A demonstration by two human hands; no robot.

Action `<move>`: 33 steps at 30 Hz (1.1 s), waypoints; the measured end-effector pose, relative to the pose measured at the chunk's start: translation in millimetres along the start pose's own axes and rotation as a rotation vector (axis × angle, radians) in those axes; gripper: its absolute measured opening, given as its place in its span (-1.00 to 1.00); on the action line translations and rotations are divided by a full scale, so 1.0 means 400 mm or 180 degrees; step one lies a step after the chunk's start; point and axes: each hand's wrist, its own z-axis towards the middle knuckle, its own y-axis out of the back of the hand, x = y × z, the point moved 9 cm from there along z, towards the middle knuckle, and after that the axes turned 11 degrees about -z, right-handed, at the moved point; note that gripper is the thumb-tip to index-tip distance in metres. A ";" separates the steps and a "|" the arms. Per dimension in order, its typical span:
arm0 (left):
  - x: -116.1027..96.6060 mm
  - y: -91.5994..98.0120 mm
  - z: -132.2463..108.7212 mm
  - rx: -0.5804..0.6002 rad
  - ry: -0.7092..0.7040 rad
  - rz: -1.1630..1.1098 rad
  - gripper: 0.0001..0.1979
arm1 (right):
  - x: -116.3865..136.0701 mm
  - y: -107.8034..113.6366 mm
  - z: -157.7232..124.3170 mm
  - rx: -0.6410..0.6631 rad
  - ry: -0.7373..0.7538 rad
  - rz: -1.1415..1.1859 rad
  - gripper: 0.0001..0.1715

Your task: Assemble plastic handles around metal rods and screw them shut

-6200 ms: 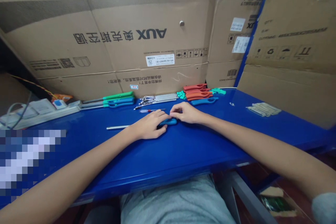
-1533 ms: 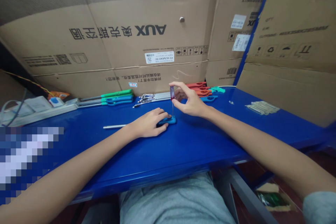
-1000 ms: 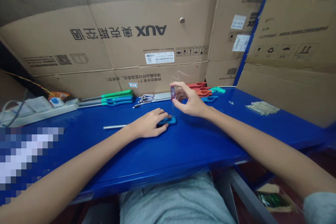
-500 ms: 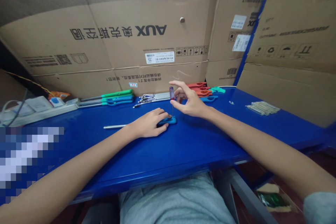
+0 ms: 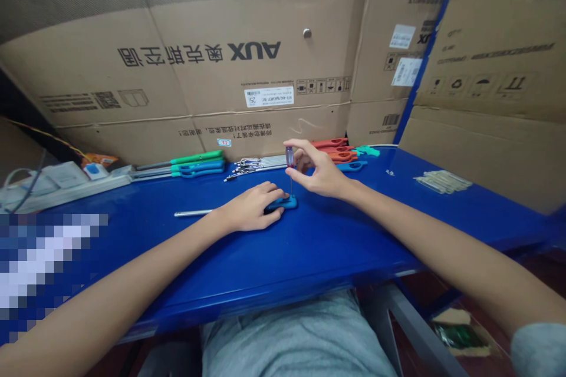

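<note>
My left hand [image 5: 256, 206] lies on the table, closed over a blue plastic handle [image 5: 289, 203] and pressing it down. From under my wrist a silver metal rod [image 5: 192, 213] sticks out to the left, in line with that handle. A small screwdriver [image 5: 289, 156] with a clear purple handle stands upright, its thin shaft meeting the right end of the blue handle. My right hand [image 5: 321, 171] has the screwdriver between its fingers, the index finger at the top and the thumb low beside the handle. The screwdriver's tip is too small to make out.
Green and blue handled tools [image 5: 198, 165] lie at the back left beside a power strip [image 5: 66, 185]. White rods with dark ends [image 5: 260, 166] and orange handles [image 5: 340, 153] lie behind my hands. Clear plastic pieces [image 5: 442, 181] lie right. Cardboard [image 5: 186, 12] walls the blue table [image 5: 309, 247].
My right index finger has come down slightly onto the top of the screwdriver. My left hand and the blue handle have stayed in place.
</note>
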 end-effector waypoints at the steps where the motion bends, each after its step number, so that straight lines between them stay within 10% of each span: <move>1: 0.000 0.001 0.000 -0.0004 -0.0001 0.0008 -0.70 | 0.002 0.001 0.000 -0.0015 0.0018 -0.0030 -0.44; 33: 0.002 -0.002 0.000 -0.0013 -0.0022 0.0062 -0.68 | 0.007 -0.001 -0.001 0.0009 0.0077 0.0040 -0.41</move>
